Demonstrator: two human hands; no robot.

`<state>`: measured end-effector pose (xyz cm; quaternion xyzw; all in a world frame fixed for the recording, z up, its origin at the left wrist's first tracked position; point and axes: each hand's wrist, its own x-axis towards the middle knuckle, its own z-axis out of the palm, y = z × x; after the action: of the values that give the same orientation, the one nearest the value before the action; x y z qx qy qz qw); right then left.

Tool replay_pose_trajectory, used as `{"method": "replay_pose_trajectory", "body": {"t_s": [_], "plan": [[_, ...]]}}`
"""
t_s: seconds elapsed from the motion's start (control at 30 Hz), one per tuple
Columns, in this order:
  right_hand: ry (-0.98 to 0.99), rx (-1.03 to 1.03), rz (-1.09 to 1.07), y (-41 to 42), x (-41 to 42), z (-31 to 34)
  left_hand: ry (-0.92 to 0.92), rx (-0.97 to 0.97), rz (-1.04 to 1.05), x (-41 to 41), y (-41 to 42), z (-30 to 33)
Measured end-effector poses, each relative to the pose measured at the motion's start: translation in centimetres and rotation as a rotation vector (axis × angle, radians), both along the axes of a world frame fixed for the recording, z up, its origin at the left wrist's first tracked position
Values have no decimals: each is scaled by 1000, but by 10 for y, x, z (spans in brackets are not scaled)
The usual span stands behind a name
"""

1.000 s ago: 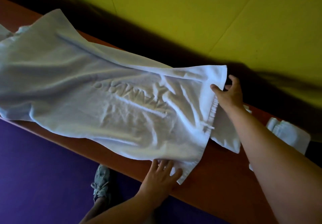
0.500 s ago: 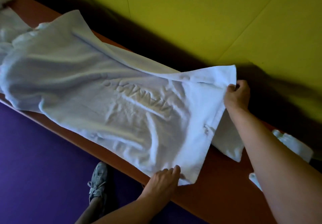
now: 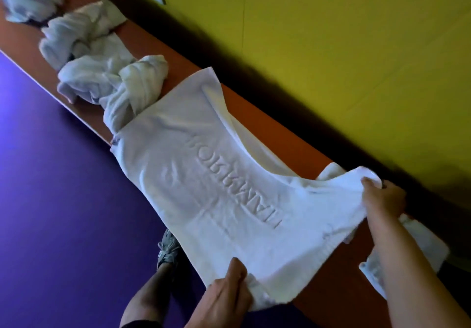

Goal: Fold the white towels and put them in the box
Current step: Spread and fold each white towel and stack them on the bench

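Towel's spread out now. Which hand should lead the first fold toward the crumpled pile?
Probably both together, the right hand leading: it pinches the far corner by the wall, while the left hand grips the near corner of the white towel.

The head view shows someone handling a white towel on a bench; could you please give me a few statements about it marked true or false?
1. Both hands grip the same white towel. True: the left hand holds the near corner and the right hand holds the far corner by the wall.
2. The towel is plain, with no lettering. False: raised letters run along its middle.
3. Crumpled towels lie further along the orange bench. True.
4. The wall behind the bench is purple. False: the wall is yellow; the floor is purple.
5. The towel is already folded into a small square. False: it is spread out long.
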<state>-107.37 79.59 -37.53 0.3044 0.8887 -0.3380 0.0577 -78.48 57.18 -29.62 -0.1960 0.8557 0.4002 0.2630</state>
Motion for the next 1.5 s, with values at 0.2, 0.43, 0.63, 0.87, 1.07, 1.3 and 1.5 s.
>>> {"method": "replay_pose_trajectory", "body": {"t_s": [0.2,0.43,0.63,0.87,1.07,1.3,1.5], "plan": [[206,-9,-396,-16,-5,24,82,159,206,1,-9,-7],[203,-60,-301,-25,-14,37,160,259,331,-1,-22,-2],[255,-68,-104,-75,-37,46,213,111,569,5,-44,3],[369,-112,150,-199,-64,39,233,-79,929,14,-125,-16],[386,-160,267,-329,-78,21,233,-115,1051,15,-209,-54],[305,-146,341,-453,-89,-23,146,-124,1066,2,-317,-119],[214,-213,297,-506,-75,-61,9,-138,890,-5,-395,-186]]}}
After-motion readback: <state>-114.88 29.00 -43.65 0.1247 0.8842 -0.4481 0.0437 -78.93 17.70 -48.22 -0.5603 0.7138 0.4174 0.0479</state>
